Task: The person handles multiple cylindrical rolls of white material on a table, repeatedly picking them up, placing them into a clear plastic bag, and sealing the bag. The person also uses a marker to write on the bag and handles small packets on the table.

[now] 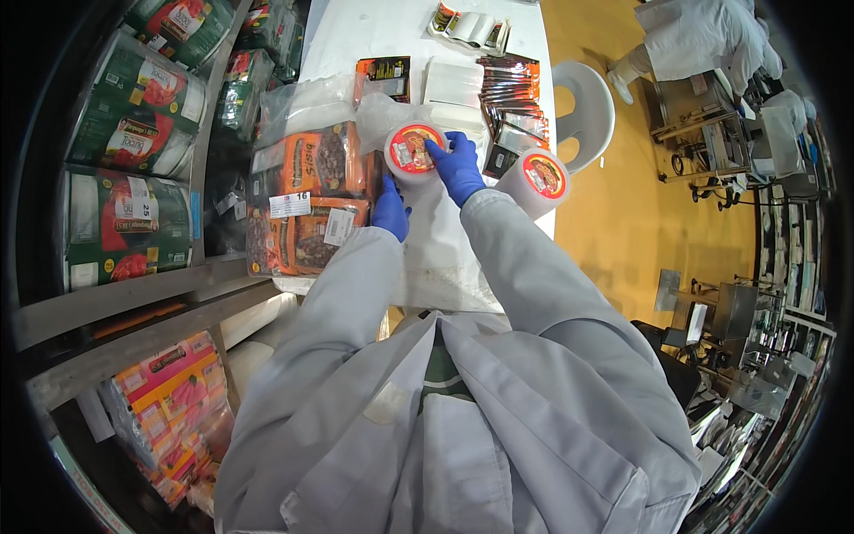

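On a white table (440, 267) stands a stack of round red-and-yellow labelled pieces (412, 150), wrapped in clear plastic. My right hand (459, 167), in a blue glove, rests its fingers on the right side of the stack's top. My left hand (391, 210), gloved too, is just below and left of that stack with its fingers apart; whether a fingertip touches it is unclear. A second round stack (546, 175) lies tilted at the table's right edge. Left of my left hand are film-wrapped orange printed packs (297, 230) with white stickers.
Flat black-and-orange pouches (510, 83) lie fanned beside white stacks (454, 83) farther up the table. Crumpled clear plastic (383, 120) touches the near stack. A metal rack (200, 160) with green film rolls (150, 137) borders the left. A white stool (590, 110) and a person (707, 40) are to the right.
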